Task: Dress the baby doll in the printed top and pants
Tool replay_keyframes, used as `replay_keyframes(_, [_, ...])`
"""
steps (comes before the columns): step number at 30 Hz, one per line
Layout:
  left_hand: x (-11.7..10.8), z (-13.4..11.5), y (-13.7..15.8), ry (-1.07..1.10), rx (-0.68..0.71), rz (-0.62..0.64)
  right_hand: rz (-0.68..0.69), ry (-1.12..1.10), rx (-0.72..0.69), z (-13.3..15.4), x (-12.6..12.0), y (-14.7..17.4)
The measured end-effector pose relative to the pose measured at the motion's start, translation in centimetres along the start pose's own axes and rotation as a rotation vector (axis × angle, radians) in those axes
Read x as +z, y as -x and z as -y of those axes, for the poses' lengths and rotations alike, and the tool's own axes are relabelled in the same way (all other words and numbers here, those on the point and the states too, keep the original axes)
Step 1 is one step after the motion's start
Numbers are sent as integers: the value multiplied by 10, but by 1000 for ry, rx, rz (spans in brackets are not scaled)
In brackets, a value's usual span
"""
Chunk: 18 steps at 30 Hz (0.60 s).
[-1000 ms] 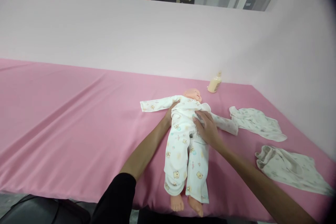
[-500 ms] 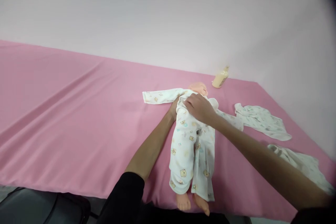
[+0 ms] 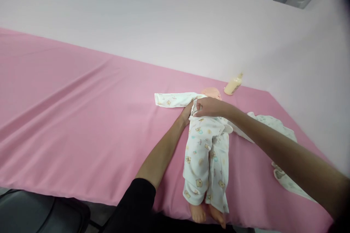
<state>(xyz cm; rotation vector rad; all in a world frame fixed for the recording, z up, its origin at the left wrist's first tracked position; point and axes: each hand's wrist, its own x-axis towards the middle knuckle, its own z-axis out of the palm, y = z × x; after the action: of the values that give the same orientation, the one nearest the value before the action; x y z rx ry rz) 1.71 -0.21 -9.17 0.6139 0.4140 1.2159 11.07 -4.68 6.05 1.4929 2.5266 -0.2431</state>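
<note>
A baby doll (image 3: 197, 213) lies on its back, its bare feet toward me, dressed in white baby clothes with a bear print. The trousers (image 3: 201, 160) cover its legs, and one sleeve of the top (image 3: 175, 100) stretches out flat to the left. Across the doll's chest reaches my right hand (image 3: 212, 107), its fingers closed on the edge of the top at the doll's left-hand side in view. Against that same side rests my left hand (image 3: 188, 113), touching the cloth; its fingers are hidden by the garment. The doll's head (image 3: 212, 93) shows beyond my right hand.
A pale yellow pump bottle (image 3: 233, 85) stands near the wall. Two white garments, one farther back (image 3: 276, 123) and one nearer (image 3: 291, 184), lie on the right, partly behind my right forearm. Pink cloth (image 3: 82, 127) covers the table. A dark chair (image 3: 35, 211) is at lower left.
My right hand has shifted toward the doll's side at the left of the view, drawing the top's edge with it. My left hand stays at the doll's side. The view has tilted slightly.
</note>
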Motion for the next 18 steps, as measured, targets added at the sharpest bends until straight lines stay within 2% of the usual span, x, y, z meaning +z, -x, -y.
replay_keyframes(3, [-1,-1,2,15,-19,47,-111,136,-110,-2,8,3])
replay_keyframes(6, [-2,-1,1,22,-37,67,-80,183,-153,-1,11,4])
replay_keyframes(11, [-4,1,0,28,-17,46,-51,211,-150,7,4,1])
replay_keyframes(15, [-7,2,-2,70,-33,75,100,96,-27,14,-5,0])
replay_keyframes(18, [-7,2,-3,85,-38,77,194,25,12,14,-12,-1])
